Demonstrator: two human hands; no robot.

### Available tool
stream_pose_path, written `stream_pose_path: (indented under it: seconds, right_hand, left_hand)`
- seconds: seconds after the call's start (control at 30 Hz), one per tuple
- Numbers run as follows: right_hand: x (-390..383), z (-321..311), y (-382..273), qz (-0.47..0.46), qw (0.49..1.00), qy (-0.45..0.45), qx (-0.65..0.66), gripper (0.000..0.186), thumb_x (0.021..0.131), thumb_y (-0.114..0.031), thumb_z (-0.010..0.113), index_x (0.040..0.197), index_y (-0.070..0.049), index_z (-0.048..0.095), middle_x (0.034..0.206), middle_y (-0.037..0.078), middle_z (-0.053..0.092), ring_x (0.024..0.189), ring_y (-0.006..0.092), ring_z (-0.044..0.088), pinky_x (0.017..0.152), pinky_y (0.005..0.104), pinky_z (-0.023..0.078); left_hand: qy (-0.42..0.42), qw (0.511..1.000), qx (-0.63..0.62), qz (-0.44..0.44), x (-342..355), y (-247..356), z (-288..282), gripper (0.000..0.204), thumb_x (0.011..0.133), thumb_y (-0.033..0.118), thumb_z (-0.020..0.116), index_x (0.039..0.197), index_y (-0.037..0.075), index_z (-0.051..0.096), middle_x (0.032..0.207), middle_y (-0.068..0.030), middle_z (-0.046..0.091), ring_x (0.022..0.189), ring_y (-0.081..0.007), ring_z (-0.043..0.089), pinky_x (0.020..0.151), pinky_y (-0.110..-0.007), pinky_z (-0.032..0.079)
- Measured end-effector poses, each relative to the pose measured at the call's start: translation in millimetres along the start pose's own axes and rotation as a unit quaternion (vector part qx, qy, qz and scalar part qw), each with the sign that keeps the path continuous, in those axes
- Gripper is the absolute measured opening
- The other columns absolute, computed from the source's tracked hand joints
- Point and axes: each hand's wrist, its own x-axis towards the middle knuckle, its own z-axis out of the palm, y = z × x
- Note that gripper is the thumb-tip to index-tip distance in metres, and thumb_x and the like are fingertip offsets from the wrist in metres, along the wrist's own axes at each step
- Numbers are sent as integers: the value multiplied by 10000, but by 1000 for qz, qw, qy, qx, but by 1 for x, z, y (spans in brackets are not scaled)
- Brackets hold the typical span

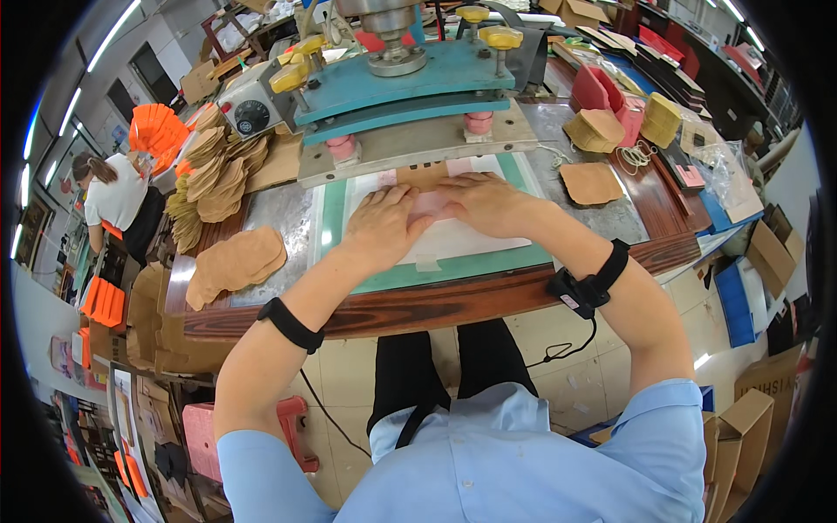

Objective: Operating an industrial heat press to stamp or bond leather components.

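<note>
Just in front of a press with a teal plate (410,96), my left hand (381,225) lies with its fingers stretched forward on a white sheet (471,237). My right hand (490,205) rests beside it, fingers extended and pointing inward. Between and beyond the fingertips shows a tan leather-like piece (422,174) with small dark marks. Both hands touch its near edge or the sheet there; the fingers partly cover it. Under the sheet lies a green mat (392,281) on the metal-topped table.
Tan pieces lie in a flat pile (235,266) at left, with taller stacks (209,166) behind. A control box with a dial (253,113) stands left of the press. At right are a small tan stack (591,183), a bundled block (596,131) and string (636,157).
</note>
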Motion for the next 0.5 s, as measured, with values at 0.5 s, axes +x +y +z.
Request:
stream_pose_path:
  seconds: [0.5]
  right_hand:
    - [6,8,19,-53,995,79,-27,299,850,-115,469,1119,-51,582,1199,106,532,1159,285,472,979,399,353]
  left_hand:
    - [36,998,-48,-13,1,-21,9,450,900,363,452,1170,14,540,1192,-142,522,1138,-304,470,982,-394,333]
